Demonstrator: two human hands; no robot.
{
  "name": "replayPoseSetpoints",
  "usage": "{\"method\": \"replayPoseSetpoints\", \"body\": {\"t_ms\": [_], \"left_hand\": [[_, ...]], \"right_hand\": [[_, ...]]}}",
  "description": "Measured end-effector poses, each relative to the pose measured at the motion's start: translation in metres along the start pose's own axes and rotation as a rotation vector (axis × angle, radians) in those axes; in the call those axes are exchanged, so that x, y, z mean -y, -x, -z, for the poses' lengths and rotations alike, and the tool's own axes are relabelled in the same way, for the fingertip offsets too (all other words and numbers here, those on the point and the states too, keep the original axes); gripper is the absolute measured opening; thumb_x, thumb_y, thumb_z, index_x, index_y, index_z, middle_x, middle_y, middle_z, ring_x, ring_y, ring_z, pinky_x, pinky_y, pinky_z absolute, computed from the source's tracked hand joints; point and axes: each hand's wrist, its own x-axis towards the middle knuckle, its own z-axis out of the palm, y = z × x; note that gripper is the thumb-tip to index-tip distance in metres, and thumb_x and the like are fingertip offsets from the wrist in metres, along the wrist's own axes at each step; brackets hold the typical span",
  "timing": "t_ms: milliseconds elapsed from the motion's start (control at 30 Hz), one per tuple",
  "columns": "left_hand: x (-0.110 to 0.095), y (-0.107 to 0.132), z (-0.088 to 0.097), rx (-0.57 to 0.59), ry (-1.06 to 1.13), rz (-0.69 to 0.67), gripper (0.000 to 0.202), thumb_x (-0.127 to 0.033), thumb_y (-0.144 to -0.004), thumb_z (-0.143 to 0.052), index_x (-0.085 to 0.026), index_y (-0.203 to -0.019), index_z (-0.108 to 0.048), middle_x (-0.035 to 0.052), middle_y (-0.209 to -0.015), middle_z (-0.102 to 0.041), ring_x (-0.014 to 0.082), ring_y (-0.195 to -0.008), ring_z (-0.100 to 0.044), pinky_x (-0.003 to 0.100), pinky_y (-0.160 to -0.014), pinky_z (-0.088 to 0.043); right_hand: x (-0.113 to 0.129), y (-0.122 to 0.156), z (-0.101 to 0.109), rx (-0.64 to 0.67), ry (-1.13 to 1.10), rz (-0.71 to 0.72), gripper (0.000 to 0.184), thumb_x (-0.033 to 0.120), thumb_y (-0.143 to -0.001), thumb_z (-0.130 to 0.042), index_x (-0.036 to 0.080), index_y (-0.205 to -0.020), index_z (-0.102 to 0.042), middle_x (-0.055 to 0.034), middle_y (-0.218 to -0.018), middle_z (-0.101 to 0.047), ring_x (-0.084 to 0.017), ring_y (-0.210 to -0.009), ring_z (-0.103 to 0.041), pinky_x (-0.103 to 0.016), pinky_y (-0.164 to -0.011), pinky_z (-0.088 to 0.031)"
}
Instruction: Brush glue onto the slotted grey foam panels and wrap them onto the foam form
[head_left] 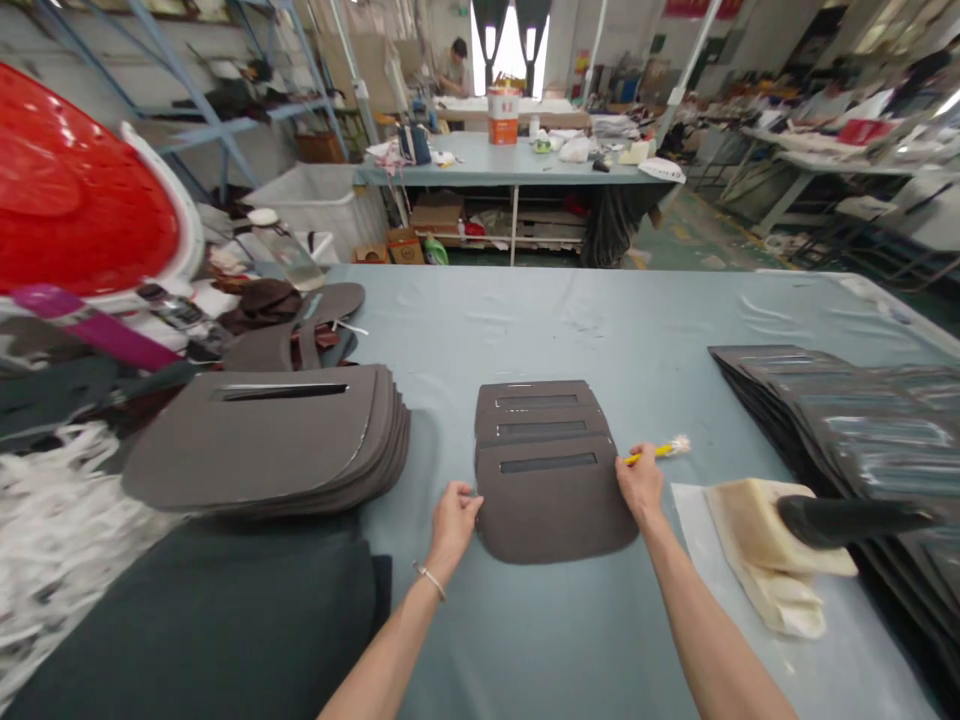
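Dark brown-grey panels (555, 510) with rounded corners lie overlapped in front of me, each with a slot near its far edge. At the left edge of the nearest panel, my left hand (453, 522) is closed, thumb and fingers pinching that edge. On the opposite edge rests my right hand (640, 484), its fingers closed around a small yellow-handled brush (667, 449) with pale bristles pointing right. Whether the right fingers also grip the panel, I cannot tell.
Left is a thick stack of slotted panels (262, 430), with dark fabric (225, 620) nearer me and white strips (60, 550) beside it. On the right, a dark-handled tool (855, 520) lies on a folded cream cloth (780, 600), before fanned dark sheets (862, 430).
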Motion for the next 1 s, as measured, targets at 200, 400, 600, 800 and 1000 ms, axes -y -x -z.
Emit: {"method": "replayPoseSetpoints", "body": {"t_ms": [200, 400, 600, 800, 1000], "left_hand": [[-0.011, 0.005, 0.004, -0.032, -0.104, -0.031, 0.018, -0.030, -0.076, -0.058, -0.020, -0.090, -0.054, -0.0013, -0.067, -0.064, 0.0136, -0.062, -0.062, 0.024, -0.062, -0.043], [-0.020, 0.014, 0.007, -0.074, -0.218, -0.196, 0.016, -0.027, -0.081, -0.053, -0.022, -0.096, -0.052, -0.0023, -0.076, -0.064, 0.0125, -0.070, -0.061, 0.023, -0.066, -0.040], [-0.021, 0.009, 0.005, -0.078, -0.269, -0.114, 0.016, -0.026, -0.081, -0.056, -0.022, -0.096, -0.053, -0.0019, -0.075, -0.065, 0.0130, -0.071, -0.061, 0.023, -0.066, -0.039], [-0.025, 0.003, 0.003, -0.043, -0.332, -0.072, 0.017, -0.025, -0.080, -0.059, -0.021, -0.095, -0.053, -0.0008, -0.073, -0.067, 0.0134, -0.071, -0.062, 0.023, -0.064, -0.036], [-0.030, -0.006, 0.003, -0.036, -0.419, -0.071, 0.016, -0.025, -0.081, -0.058, -0.022, -0.096, -0.052, -0.0008, -0.076, -0.068, 0.0147, -0.072, -0.062, 0.023, -0.060, -0.033]], "right_hand": [[-0.001, -0.002, -0.002, 0.003, 0.028, -0.003, 0.030, 0.034, -0.081, -0.052, 0.021, -0.108, -0.046, -0.0015, -0.074, -0.057, -0.017, -0.064, -0.051, -0.025, -0.062, -0.030], [-0.001, 0.000, -0.002, -0.011, 0.063, -0.003, 0.032, 0.036, -0.082, -0.052, 0.020, -0.109, -0.046, -0.0025, -0.075, -0.058, -0.018, -0.066, -0.053, -0.026, -0.062, -0.031], [0.001, 0.001, 0.000, 0.020, 0.077, -0.021, 0.031, 0.036, -0.084, -0.050, 0.020, -0.110, -0.046, -0.0027, -0.075, -0.059, -0.018, -0.067, -0.055, -0.025, -0.062, -0.031], [0.007, 0.002, 0.003, 0.032, 0.166, -0.024, 0.031, 0.036, -0.085, -0.050, 0.019, -0.111, -0.046, -0.0034, -0.075, -0.059, -0.018, -0.068, -0.056, -0.025, -0.060, -0.029], [0.004, 0.012, 0.008, 0.056, 0.201, -0.003, 0.029, 0.035, -0.086, -0.052, 0.019, -0.110, -0.046, -0.0024, -0.075, -0.058, -0.016, -0.066, -0.054, -0.024, -0.058, -0.027]]}}
